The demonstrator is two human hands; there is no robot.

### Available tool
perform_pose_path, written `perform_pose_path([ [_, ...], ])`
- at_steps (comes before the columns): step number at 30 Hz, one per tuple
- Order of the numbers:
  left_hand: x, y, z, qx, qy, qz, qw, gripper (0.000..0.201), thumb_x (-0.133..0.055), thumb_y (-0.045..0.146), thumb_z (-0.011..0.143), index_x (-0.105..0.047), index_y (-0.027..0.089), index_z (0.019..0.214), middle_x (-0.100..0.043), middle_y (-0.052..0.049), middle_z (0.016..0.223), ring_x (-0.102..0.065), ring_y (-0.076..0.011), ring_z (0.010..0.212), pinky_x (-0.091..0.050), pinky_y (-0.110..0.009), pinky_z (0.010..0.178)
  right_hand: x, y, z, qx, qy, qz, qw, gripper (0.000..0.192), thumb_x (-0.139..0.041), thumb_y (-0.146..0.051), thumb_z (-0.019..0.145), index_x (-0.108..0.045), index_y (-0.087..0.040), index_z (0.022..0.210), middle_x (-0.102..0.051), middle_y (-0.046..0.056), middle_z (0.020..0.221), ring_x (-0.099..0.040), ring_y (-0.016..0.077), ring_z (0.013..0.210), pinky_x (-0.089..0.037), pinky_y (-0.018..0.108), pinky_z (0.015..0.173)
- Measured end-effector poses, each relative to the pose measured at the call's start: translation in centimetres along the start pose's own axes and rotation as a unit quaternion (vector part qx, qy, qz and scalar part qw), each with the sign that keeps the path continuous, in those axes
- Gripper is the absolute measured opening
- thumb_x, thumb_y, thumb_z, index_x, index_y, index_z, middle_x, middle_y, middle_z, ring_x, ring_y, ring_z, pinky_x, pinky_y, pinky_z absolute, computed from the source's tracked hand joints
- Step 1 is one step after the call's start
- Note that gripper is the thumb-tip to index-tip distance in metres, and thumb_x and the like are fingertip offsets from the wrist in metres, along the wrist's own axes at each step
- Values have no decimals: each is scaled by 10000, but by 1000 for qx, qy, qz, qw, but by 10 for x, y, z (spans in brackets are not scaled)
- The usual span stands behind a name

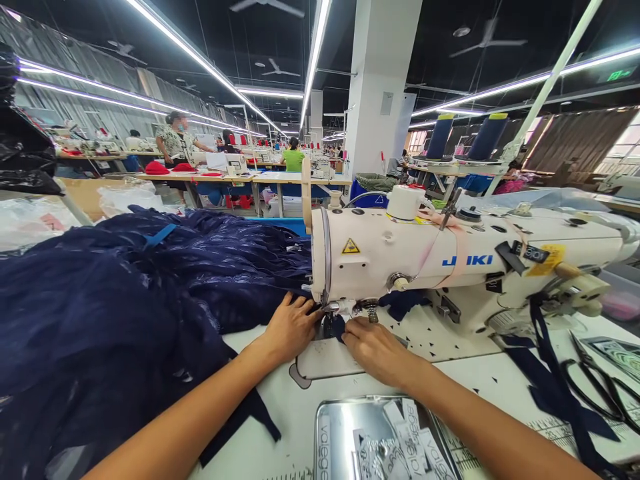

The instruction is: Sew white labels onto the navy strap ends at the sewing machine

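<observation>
On the left, a large heap of navy fabric (125, 320) covers much of the white table (293, 417); how much of it is already stitched cannot be told. To its right, the person's left hand (294, 323) lies palm down, fingers close together, the fingertips just beside the presser foot (328, 325); whether they grip any cloth is hidden. In the middle, a small navy piece (339, 327) sits under the head of a white sewing machine (425, 233), so the stitching looks under way rather than finished, though no seam shows. The right hand (373, 343) is curled at that piece's right edge; whether it pinches the cloth cannot be seen. Below, a metal tray (345, 417) holds loose white labels (413, 433), seemingly unattached to anything. Farther right, dark trimmings (495, 380) suggest some cutting is done, and navy strips (545, 387) lie near black scissors (595, 370)
</observation>
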State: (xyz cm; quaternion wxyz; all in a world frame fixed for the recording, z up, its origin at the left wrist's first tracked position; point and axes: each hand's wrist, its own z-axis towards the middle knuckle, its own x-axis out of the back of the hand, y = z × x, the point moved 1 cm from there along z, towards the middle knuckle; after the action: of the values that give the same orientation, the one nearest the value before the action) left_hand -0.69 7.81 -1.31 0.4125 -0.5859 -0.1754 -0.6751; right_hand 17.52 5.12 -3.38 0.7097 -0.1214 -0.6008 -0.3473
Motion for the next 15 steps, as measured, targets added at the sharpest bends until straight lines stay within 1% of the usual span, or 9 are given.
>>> perform_pose_path([
  [4, -1, -1, 0, -4, 8, -2, 1000, 255, -442, 169, 786, -585, 200, 995, -602, -85, 978, -514, -239, 958, -319, -428, 847, 0, -1, 0, -1, 1, -8, 1000, 173, -452, 4, 743, -572, -114, 782, -563, 74, 824, -535, 174, 712, -441, 293, 635],
  [9, -1, -1, 1, -1, 1, -2, 1000, 255, -431, 172, 792, -587, 199, 992, -604, -85, 983, -522, -240, 949, -335, -422, 824, 1, -4, 2, -5, -9, -12, 1000, 177, -453, 10, 733, -572, -111, 780, -568, 84, 832, -535, 175, 705, -438, 293, 632],
  [13, -2, -2, 2, -3, 2, 0, 1000, 257, -426, 176, 798, -582, 199, 1001, -605, -85, 987, -521, -238, 954, -324, -434, 846, 5, -6, 4, -12, -10, -21, 1000, 172, -452, 3, 743, -579, -108, 777, -573, 91, 821, -540, 185, 732, -441, 297, 652],
  [15, -3, -3, 2, -1, 1, 0, 1000, 254, -428, 178, 798, -586, 203, 996, -606, -82, 981, -522, -237, 950, -320, -440, 852, 6, -8, 6, -13, -12, -27, 999, 177, -455, 6, 737, -584, -107, 784, -575, 95, 822, -544, 195, 747, -444, 296, 637],
])
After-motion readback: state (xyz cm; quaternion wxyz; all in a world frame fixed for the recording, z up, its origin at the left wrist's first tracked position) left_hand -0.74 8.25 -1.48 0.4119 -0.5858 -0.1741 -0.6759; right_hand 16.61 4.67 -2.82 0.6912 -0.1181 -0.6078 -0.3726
